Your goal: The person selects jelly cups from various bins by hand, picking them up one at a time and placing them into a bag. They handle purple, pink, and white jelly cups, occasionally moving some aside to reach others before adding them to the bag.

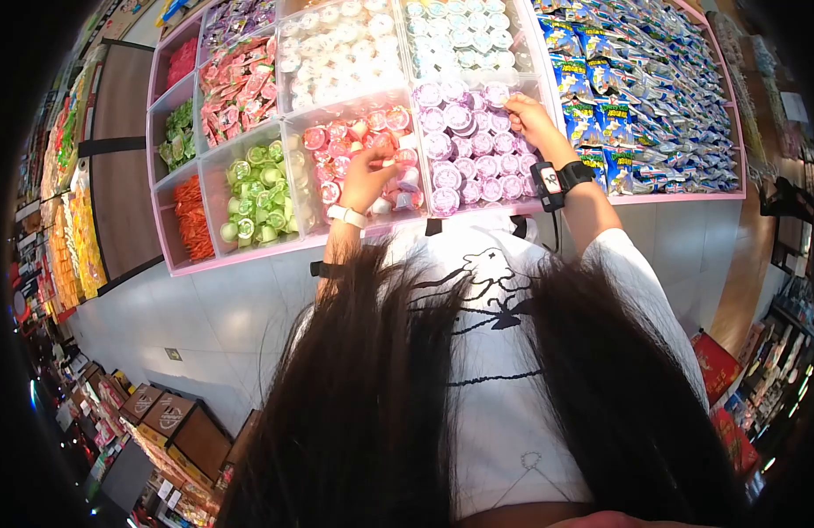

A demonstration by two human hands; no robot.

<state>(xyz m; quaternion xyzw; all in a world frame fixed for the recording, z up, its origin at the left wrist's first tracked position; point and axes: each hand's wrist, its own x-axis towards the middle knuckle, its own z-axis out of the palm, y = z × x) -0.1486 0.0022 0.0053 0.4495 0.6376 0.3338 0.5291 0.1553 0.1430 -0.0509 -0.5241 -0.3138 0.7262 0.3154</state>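
My left hand (368, 179) reaches over a compartment of red and pink jelly cups (339, 150) with its fingers curled together. What its fingertips hold, if anything, cannot be made out among the cups. My right hand (532, 120) is at the far right corner of the neighbouring compartment, pinching a purple-lidded jelly cup (496, 94). Below it, more purple-lidded jelly cups (464, 145) stand in rows, lids up. A white band circles my left wrist, and a black strap with a small device (549, 180) is on my right one.
Clear dividers split the pink-edged display bin (275, 244). Green jelly cups (259, 189) lie loose to the left, white cups (341, 53) and pale blue-lidded cups (460, 35) farther back. Blue snack packets (614, 123) fill the right section. Brown boxes (174, 418) stand behind at lower left.
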